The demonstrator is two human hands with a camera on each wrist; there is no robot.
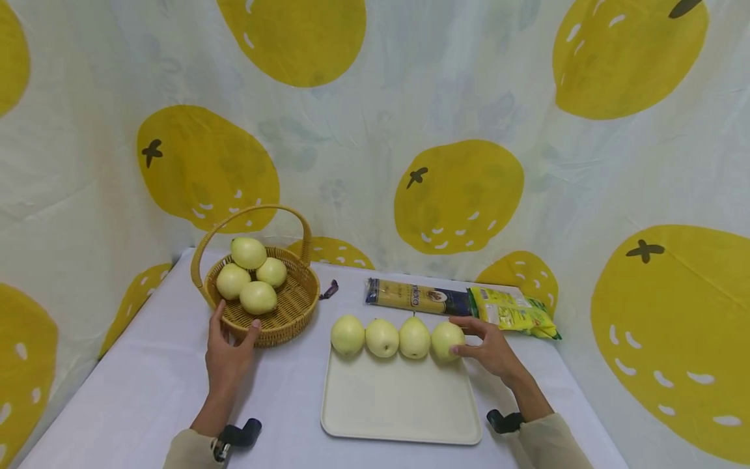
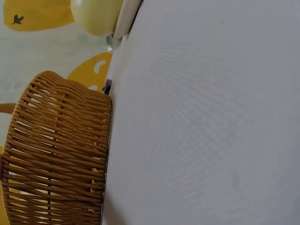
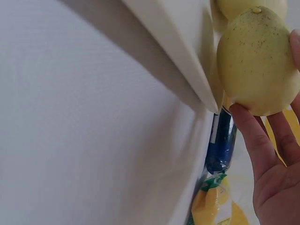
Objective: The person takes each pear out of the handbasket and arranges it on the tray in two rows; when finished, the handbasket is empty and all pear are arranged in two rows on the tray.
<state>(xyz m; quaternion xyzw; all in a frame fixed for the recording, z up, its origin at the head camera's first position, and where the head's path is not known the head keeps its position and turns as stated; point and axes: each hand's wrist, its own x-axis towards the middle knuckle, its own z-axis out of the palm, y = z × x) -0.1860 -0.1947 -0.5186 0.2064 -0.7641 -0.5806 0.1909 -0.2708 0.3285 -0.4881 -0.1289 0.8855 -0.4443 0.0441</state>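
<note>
My right hand [image 1: 495, 355] holds a pale yellow-green pear [image 1: 446, 340] between thumb and fingers, at the far right corner of a cream tray [image 1: 401, 404]. In the right wrist view the fingers curve about the same pear [image 3: 258, 61]. Three more pears [image 1: 382, 338] stand beside it in a row along the tray's far edge. At the near side of a brown wicker basket [image 1: 299, 299], my left hand [image 1: 228, 361] has thumb and forefinger spread against the wall. Several pears [image 1: 258, 298] are piled in the basket's left part; its handle arches above them.
Behind the tray lie a blue and gold packet [image 1: 416, 296] and a yellow-green packet [image 1: 512, 311]. A small dark purple wrapper [image 1: 330, 289] sits right of the basket. A fruit-patterned curtain [image 1: 346, 176] closes off the back of the white-covered table [image 1: 281, 417].
</note>
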